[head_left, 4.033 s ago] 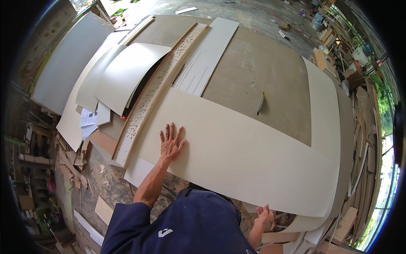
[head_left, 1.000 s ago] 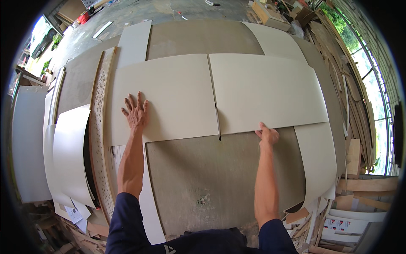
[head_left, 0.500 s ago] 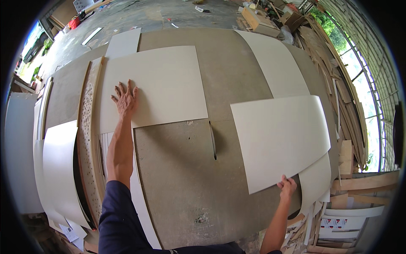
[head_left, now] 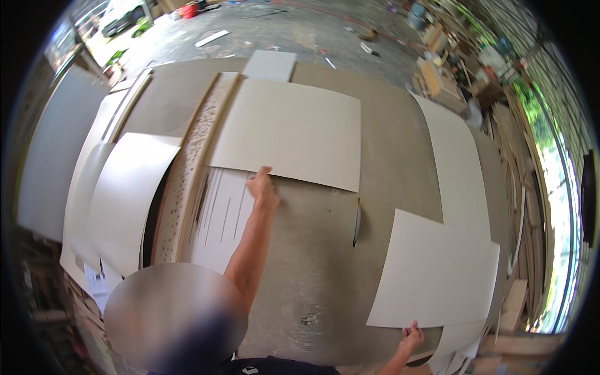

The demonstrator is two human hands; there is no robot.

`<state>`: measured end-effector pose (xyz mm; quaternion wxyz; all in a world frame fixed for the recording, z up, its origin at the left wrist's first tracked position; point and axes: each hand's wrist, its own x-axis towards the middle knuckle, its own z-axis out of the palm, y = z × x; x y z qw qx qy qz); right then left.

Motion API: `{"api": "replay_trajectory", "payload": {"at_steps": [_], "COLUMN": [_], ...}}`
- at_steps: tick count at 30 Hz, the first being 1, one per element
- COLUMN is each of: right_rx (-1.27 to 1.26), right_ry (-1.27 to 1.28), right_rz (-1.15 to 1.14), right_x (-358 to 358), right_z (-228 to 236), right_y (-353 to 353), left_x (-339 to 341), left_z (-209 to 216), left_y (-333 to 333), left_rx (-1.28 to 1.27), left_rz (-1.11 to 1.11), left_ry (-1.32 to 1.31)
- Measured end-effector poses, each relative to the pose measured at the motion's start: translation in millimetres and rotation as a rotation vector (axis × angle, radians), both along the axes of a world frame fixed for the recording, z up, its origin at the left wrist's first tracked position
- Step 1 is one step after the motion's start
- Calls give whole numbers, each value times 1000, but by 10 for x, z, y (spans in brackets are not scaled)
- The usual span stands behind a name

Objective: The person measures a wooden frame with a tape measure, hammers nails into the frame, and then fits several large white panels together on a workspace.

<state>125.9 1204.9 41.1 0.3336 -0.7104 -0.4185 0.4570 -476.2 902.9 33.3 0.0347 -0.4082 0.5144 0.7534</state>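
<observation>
My left hand (head_left: 262, 186) is at the near edge of a large white sheet (head_left: 290, 128), its fingers closed on that edge beside a wooden fence strip (head_left: 206, 125). My right hand (head_left: 410, 339) pinches the near edge of a second white sheet (head_left: 431, 275), which lies at the right over a long white strip (head_left: 459, 169). Between the two sheets, a thin saw blade (head_left: 357, 224) stands up out of the grey tabletop (head_left: 312, 262). A blurred round patch hides part of my left arm.
Left of the fence lie curved white sheets (head_left: 128, 194). A slotted white panel (head_left: 219, 212) rests by the fence's right side. Wood offcuts and boards (head_left: 519, 181) are piled along the right. Beyond the table, the concrete floor (head_left: 275, 31) holds scattered scraps.
My left hand has gone from lying flat on the large sheet to gripping its near edge. My right hand has drawn the second sheet nearer to me. The whole view has shifted.
</observation>
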Motion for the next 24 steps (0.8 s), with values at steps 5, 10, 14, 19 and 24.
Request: {"api": "replay_trajectory", "payload": {"at_steps": [5, 10, 14, 19, 24], "right_rx": [-37, -56, -40, -36, -48], "right_ry": [62, 103, 120, 146, 174], "right_rz": [64, 23, -21, -6, 39], "right_x": [-84, 94, 231, 832, 922], "right_z": [-97, -79, -53, -473, -225], "right_y": [-66, -81, -198, -178, -568], "left_x": [-493, -538, -309, 109, 211], "left_z": [119, 875, 1890, 2430, 1974], "left_y": [35, -310, -781, -1847, -3047], "left_rx": [430, 401, 489, 380, 273], "left_rz": [315, -208, -223, -105, 80], "left_ry": [-23, 313, 558, 783, 918]}}
